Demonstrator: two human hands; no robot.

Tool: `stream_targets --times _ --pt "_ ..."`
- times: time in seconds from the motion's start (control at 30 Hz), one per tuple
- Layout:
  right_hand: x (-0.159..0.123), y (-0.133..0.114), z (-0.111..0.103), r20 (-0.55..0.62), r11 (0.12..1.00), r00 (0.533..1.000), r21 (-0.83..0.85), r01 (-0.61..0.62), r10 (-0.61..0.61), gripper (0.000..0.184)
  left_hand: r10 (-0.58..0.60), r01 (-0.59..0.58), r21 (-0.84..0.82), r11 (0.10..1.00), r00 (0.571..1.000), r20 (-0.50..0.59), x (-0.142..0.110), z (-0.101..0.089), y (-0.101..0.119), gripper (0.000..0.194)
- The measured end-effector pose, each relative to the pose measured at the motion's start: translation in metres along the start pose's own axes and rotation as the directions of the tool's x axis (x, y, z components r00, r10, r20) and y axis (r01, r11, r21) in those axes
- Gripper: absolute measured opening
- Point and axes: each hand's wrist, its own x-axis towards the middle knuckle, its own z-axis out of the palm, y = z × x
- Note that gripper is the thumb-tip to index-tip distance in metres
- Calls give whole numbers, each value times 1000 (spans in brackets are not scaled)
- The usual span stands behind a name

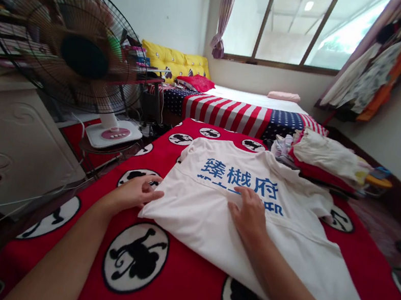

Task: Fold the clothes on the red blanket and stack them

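Note:
A white T-shirt with blue printed characters lies spread on a red cloth patterned with black figures in white circles. Its lower part is folded up, covering some of the print. My left hand is at the shirt's left edge, thumb and forefinger apart, fingertips touching or very near the fabric. On the folded layer, just below the print, my right hand rests with its fingers loosely extended. It grips nothing that I can see.
A standing fan is at the left, beside a white cabinet. Folded clothes are piled at the back right. Behind them is a bed under a window. Garments hang on the right.

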Motion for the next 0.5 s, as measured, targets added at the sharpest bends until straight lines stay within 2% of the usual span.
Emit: stream_targets --times 0.03,0.1,0.2,0.27,0.37,0.5 --pt "-8 -1 -7 -8 999 999 8 51 -51 33 18 -19 35 999 999 38 -9 -2 0 78" --pt "-29 -2 -25 18 988 989 44 148 -149 32 87 -89 132 987 996 23 -25 -2 -1 88" --pt "-72 4 -56 72 966 966 94 240 -247 26 117 -85 295 952 989 -91 -43 5 -6 87" --pt "-101 18 -76 41 964 966 89 251 -255 26 100 -32 354 935 980 -175 -51 10 -13 77" --pt "-140 50 -105 -45 985 985 30 170 -169 26 91 9 354 935 960 -264 -58 14 -26 59" --pt "-178 90 -138 -123 994 991 -92 -61 49 28 127 8 352 936 925 -358 -61 16 -34 41"
